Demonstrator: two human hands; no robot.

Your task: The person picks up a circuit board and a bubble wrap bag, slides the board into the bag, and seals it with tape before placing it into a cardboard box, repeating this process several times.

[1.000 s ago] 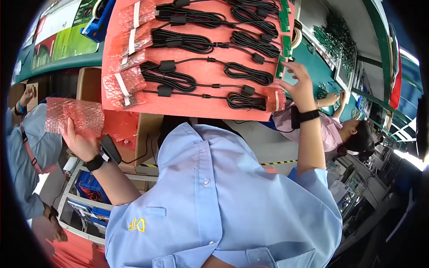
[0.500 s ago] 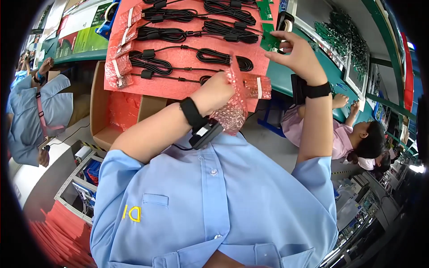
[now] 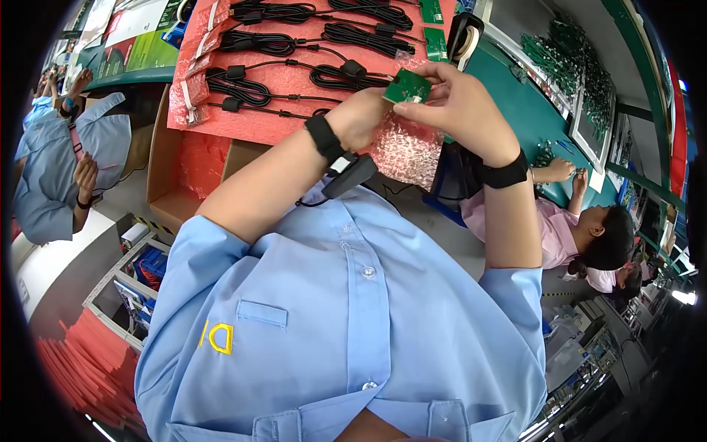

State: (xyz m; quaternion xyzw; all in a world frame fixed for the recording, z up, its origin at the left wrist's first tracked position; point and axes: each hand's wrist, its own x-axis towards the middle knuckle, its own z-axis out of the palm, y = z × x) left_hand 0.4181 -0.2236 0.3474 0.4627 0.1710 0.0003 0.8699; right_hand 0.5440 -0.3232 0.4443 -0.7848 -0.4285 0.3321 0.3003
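- The right hand (image 3: 468, 109), in the upper middle of the frame, pinches a green circuit board (image 3: 406, 86) between thumb and fingers; the board is held tilted above the pink foam sheet (image 3: 254, 127).
- The left hand (image 3: 359, 120) is just left of that board, fingers curled and mostly hidden; I cannot tell what they grip.
- A clear bubble bag (image 3: 406, 156) lies against the left hand's far side, below the board, reaching past the sheet's lower edge.
- On the sheet, bundled black cables (image 3: 239, 88) run in rows across the top of the frame, with more green boards (image 3: 436, 44) at their right ends and wrapped ends (image 3: 190, 96) at the left.
- A roll of tape (image 3: 465, 48) stands near the upper right of the sheet.
- An open cardboard box (image 3: 163, 202) sits below the sheet's left side.
- A co-worker in pink (image 3: 556, 228) is at right, another in blue (image 3: 55, 158) at left.
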